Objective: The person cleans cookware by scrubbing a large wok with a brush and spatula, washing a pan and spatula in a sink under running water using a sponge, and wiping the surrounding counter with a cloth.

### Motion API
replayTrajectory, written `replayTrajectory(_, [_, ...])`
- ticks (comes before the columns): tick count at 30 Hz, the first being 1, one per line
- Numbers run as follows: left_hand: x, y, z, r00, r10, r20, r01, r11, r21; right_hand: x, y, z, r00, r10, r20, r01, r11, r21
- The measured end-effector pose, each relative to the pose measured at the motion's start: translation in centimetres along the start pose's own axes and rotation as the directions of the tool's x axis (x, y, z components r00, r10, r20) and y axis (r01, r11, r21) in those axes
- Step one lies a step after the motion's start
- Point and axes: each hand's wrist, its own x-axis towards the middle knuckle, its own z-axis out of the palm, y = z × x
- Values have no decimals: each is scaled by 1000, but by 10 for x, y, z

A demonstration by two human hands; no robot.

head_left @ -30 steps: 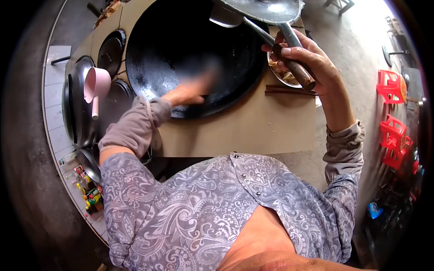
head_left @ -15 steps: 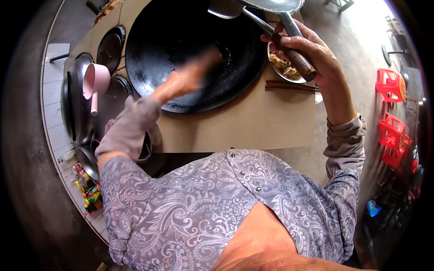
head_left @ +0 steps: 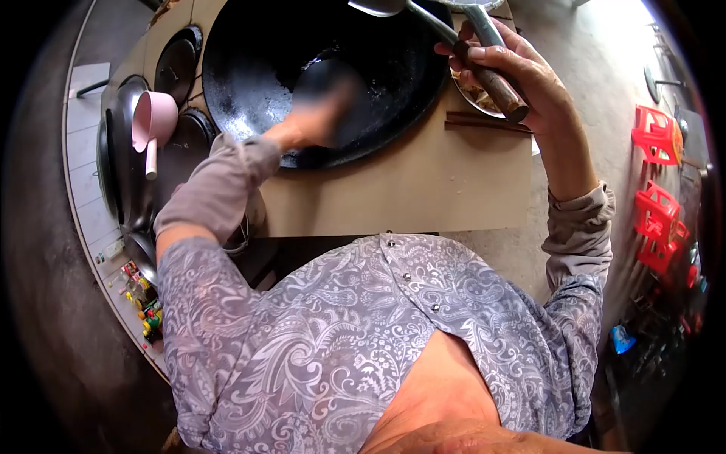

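Over the near part of a big black wok (head_left: 249, 113) is my left hand (head_left: 318, 121), its fingers smeared by motion; a dark blurred patch lies around them, and I cannot make out whether it is something held. My right hand (head_left: 533, 76) is closed around two handles beyond the wok's right rim. One belongs to a spatula (head_left: 499, 91) with a wooden grip and a metal blade at the top edge. The other is the grey handle of a ladle (head_left: 484, 26), whose bowl is mostly cut off by the frame.
Below my right hand sit a bowl of food (head_left: 473, 94) and brown chopsticks (head_left: 488, 123) on the tan counter (head_left: 393, 197). To the left are a pink dipper (head_left: 156, 117) and dark lids (head_left: 178, 68). Red stools (head_left: 656, 136) stand at far right.
My left hand has shifted slightly within the wok, its fingers blurred in both frames. The view has tilted a little, so the wok sits higher. My right hand keeps its hold.
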Motion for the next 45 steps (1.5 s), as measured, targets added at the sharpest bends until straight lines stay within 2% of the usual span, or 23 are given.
replayTrajectory(2, [9,13,1,997,-62,53,71,978,-196,-2,0,-1,1000,21,19,-22,1000,22])
replayTrajectory(3, [32,26,-7,895,-217,391,369,852,-372,0,0,0,1000,27,0,-27,999,30])
replayTrajectory(5, [57,30,14,929,-198,314,339,795,-503,2,2,6,998,43,-50,-40,998,49])
replayTrajectory(7, [40,13,31,989,-50,138,91,948,-306,0,1,6,998,36,-44,-35,999,31])
replayTrajectory(9, [-1,24,-18,937,-101,334,171,968,-186,0,5,3,999,34,-28,-34,999,9])
replayTrajectory(11, [-25,-2,-9,808,-336,484,366,930,34,-2,10,-5,1000,22,-10,-23,999,-33])
replayTrajectory(13, [2,15,-5,906,-198,375,315,907,-281,1,11,-5,1000,12,4,-12,999,-31])
replayTrajectory(15, [46,46,-7,887,-254,385,444,696,-564,2,11,-2,1000,14,3,-14,1000,-26])
replayTrajectory(16, [64,62,-21,864,-232,446,442,774,-454,4,11,0,1000,15,-5,-15,999,-29])
replayTrajectory(19, [16,45,4,928,-195,317,236,967,-94,3,9,3,999,34,-23,-35,998,-49])
replayTrajectory(22, [-72,-53,34,913,-240,331,234,970,59,-1,6,3,998,63,-20,-64,997,-37])
replayTrajectory(24, [-77,-139,65,950,-284,127,240,928,284,-2,6,1,998,49,-27,-50,999,-16])
replayTrajectory(26, [-34,-226,94,913,-392,-109,407,877,255,-3,1,1,998,59,-9,-59,997,49])
replayTrajectory(29, [53,-203,81,776,-562,-286,630,719,294,-2,-3,1,999,29,-36,-26,996,86])
replayTrajectory(30, [79,-193,85,755,-609,-242,638,768,58,-2,-6,5,997,30,-67,-24,997,79])
replayTrajectory(32, [107,-154,76,793,-599,-117,603,798,0,-1,-9,8,993,44,-109,-35,996,77])
replayTrajectory(33, [100,-126,63,825,-563,-39,561,809,177,0,-11,9,994,47,-103,-37,995,93])
replayTrajectory(35, [68,-131,87,913,-405,49,391,902,182,2,-14,7,996,44,-81,-34,991,127])
replayTrajectory(37, [19,-111,74,902,-349,255,276,919,282,1,-15,5,997,46,-57,-36,987,158])
replayTrajectory(39, [-12,-59,19,855,-282,435,333,942,-44,-1,-17,4,998,30,-47,-23,988,153])
replayTrajectory(41, [-3,-22,19,885,-183,429,297,931,-214,-4,-19,5,999,26,-48,-18,986,165])
replayTrajectory(43, [30,7,25,972,-101,211,196,845,-497,-3,-19,3,998,20,-59,-10,988,155])
replayTrajectory(45, [93,2,39,977,-184,106,212,816,-538,-2,-16,3,998,7,-68,4,986,169])
